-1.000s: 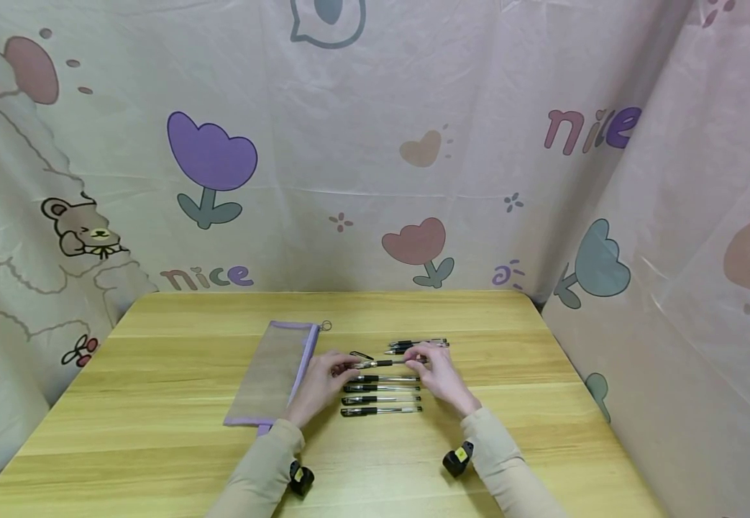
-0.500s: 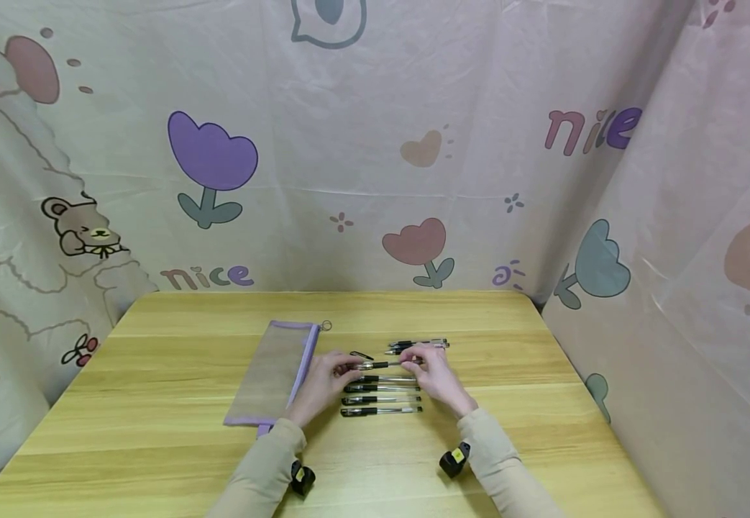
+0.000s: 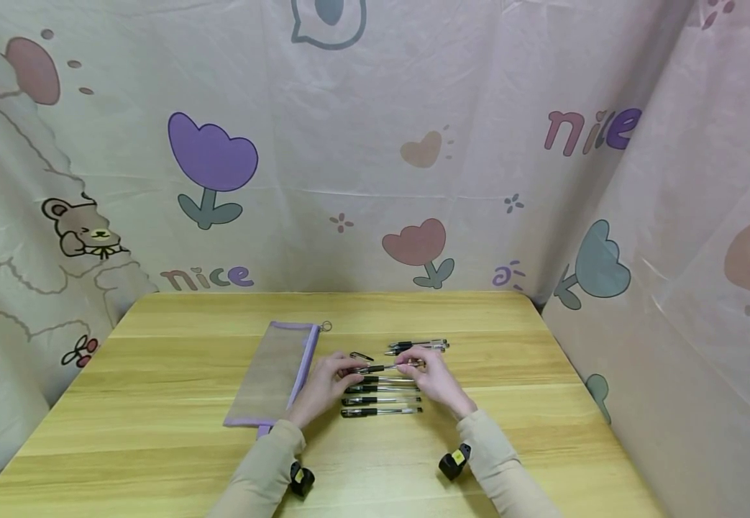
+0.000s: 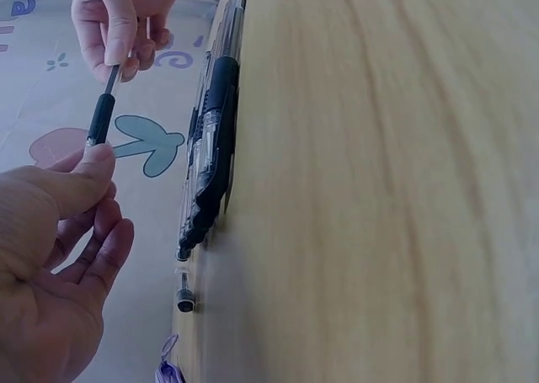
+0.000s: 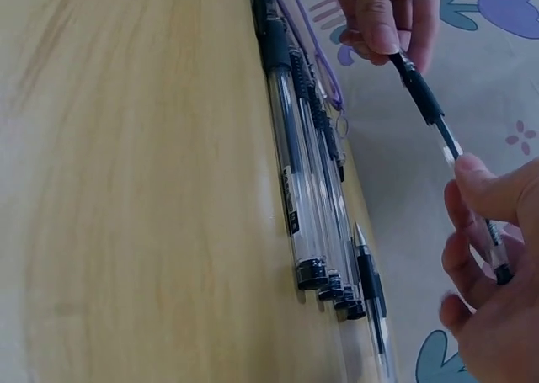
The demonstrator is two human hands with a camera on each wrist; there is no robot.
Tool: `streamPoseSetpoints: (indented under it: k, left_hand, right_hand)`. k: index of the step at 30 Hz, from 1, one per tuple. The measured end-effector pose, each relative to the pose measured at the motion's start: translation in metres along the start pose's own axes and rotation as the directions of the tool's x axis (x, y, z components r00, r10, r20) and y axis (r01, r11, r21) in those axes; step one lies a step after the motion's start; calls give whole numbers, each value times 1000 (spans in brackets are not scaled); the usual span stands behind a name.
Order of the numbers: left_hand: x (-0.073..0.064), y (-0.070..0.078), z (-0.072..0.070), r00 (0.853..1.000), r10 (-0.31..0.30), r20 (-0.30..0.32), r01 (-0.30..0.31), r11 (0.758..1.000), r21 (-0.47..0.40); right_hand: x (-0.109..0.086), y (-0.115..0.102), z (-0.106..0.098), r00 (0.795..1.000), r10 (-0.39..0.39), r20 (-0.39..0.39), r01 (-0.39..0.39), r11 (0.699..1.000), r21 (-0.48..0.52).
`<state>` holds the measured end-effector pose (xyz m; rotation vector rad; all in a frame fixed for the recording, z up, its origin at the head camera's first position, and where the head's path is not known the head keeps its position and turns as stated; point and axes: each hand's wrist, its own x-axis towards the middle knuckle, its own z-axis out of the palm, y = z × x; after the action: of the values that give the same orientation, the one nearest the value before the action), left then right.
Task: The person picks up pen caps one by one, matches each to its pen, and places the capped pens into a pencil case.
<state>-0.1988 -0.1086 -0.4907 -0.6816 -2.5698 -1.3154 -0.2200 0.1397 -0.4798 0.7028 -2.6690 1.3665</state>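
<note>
A clear pen with a black grip (image 3: 377, 368) is held by both hands, raised off the table in the wrist views. My left hand (image 3: 324, 383) pinches its grip end between thumb and fingers, hiding the tip. My right hand (image 3: 434, 378) holds the clear barrel (image 5: 452, 139) near its black tail end (image 5: 503, 273). A loose black pen cap (image 3: 362, 356) lies just beyond the left fingers. Below the hands, several capped pens (image 3: 381, 400) lie in a row. Behind the right hand lie uncapped pens (image 3: 418, 343), one with its bare tip toward the left.
A mesh pouch with lilac edging (image 3: 271, 374) lies flat to the left, its zip side toward the pens and a metal ring (image 3: 326, 326) at its far corner. The wooden table (image 3: 154, 446) ends at a printed cloth backdrop (image 3: 323, 244).
My right hand has moved slightly left and nearer, bringing the pen a little further toward the left hand. The left hand stays almost in place. The pens on the table have not moved.
</note>
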Motion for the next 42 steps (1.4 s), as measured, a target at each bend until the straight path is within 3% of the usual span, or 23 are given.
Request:
streamPoseSetpoints:
  k: [6, 12, 17, 29, 42]
  left_hand:
    - [-1, -1, -2, 1000, 24, 8, -23, 999, -37]
    - [-2, -2, -4, 999, 48, 9, -47, 998, -37]
    - [-4, -4, -3, 999, 52, 2, -52, 998, -36]
    - [-5, -3, -4, 992, 112, -52, -115, 992, -55]
    - [-7, -3, -4, 994, 89, -68, -93, 994, -53]
  right_hand:
    - [0, 3, 0, 1000, 16, 13, -18, 993, 119]
    - [0, 4, 3, 1000, -23, 9, 22, 992, 127]
    - [1, 1, 6, 1000, 9, 0, -9, 993, 115]
    - [-7, -42, -8, 1000, 5, -4, -4, 992, 127]
    - [2, -1, 13, 997, 64, -31, -59, 988, 144]
